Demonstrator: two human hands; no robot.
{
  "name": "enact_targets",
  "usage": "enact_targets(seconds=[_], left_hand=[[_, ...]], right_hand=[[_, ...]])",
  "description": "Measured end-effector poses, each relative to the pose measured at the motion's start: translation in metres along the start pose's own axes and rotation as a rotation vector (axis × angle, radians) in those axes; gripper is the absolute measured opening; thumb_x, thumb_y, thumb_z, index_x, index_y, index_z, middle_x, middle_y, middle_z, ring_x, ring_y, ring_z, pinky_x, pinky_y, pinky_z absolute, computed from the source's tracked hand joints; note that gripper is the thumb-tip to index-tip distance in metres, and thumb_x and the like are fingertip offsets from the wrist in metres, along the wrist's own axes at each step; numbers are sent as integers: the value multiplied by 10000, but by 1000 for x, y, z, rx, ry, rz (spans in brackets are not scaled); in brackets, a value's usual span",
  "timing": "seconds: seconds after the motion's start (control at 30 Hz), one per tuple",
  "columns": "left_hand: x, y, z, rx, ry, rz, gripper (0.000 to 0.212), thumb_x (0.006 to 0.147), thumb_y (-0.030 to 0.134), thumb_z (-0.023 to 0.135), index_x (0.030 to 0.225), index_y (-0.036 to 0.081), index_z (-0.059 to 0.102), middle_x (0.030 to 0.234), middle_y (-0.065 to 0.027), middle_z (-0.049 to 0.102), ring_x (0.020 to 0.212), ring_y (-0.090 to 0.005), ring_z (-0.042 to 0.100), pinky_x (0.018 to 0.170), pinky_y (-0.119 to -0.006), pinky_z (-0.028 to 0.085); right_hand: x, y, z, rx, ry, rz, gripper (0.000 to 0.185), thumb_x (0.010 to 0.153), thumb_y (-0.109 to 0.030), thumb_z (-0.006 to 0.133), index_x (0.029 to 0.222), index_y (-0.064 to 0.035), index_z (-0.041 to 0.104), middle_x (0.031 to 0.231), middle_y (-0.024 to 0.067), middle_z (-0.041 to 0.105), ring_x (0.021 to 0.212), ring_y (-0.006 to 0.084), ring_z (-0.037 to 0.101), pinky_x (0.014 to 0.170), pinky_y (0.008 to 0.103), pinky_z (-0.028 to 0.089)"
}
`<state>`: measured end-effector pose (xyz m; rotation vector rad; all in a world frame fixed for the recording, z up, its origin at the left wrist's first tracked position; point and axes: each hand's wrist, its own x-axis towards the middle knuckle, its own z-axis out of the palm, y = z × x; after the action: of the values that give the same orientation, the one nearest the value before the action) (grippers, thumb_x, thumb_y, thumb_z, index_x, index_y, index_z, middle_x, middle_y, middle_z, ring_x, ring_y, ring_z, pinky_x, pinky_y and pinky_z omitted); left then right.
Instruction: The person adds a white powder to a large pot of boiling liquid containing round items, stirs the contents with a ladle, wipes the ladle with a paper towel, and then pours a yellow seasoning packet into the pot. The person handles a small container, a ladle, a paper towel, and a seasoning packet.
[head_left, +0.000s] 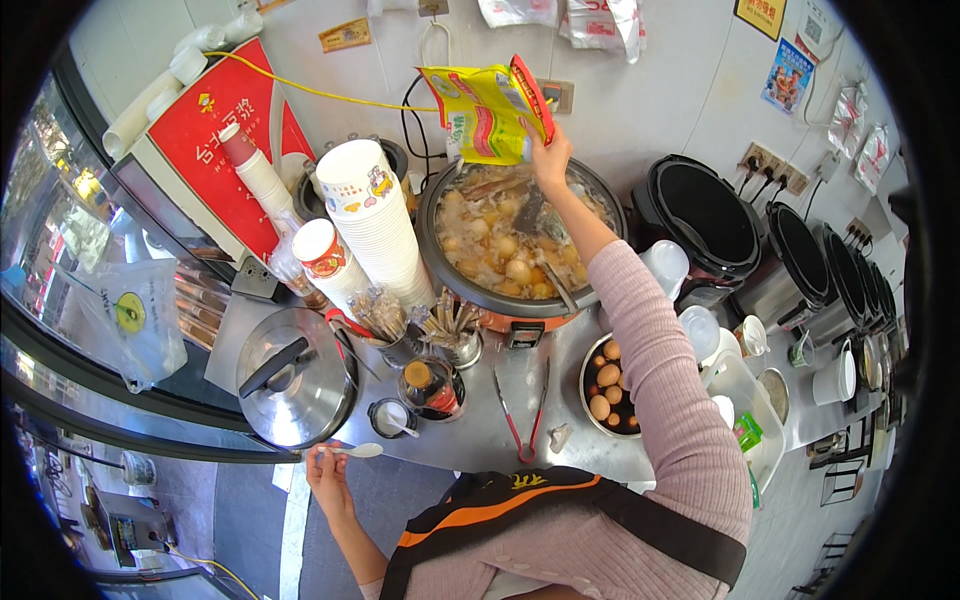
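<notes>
My right hand (550, 157) grips a yellow and red seasoning packet (484, 112) by its red end, above the far rim of a wide cooker. Broth with eggs (517, 270) fills the cooker (429, 247), and a metal ladle handle (559, 288) leans on its near rim. Down at the lower left, my left hand (328, 477) holds a small white spoon (365, 450) by its handle, away from the counter's front edge. A small dark-rimmed jar of white powder (391, 417) with another white spoon (407, 430) stands nearby.
Red-handled tongs (524, 442) lie on the steel counter before me, beside a metal bowl of brown eggs (607, 375). A dark sauce bottle (431, 390), a pot lid (292, 405) and tall paper cup stacks (375, 225) crowd the left. Several electric cookers (701, 214) line the right.
</notes>
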<state>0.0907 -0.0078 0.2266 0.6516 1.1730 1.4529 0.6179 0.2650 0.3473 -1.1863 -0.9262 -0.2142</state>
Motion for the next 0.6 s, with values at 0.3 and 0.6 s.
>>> enact_targets(seconds=[0.3,0.6], left_hand=[[-1,-1,0,19,1,8,93,896,57,515,985,34,526,933,-120,617,681,-99,568,658,-200,483],[2,3,10,7,-52,-9,90,898,49,506,982,24,521,982,-136,602,683,-91,563,657,-190,478]], right_hand=[[13,3,-41,-122,56,-60,199,806,-152,651,818,20,551,681,195,562,586,293,518,583,361,417],[15,10,-96,-189,171,-12,219,804,-174,661,827,21,565,682,205,581,581,288,543,588,350,437]])
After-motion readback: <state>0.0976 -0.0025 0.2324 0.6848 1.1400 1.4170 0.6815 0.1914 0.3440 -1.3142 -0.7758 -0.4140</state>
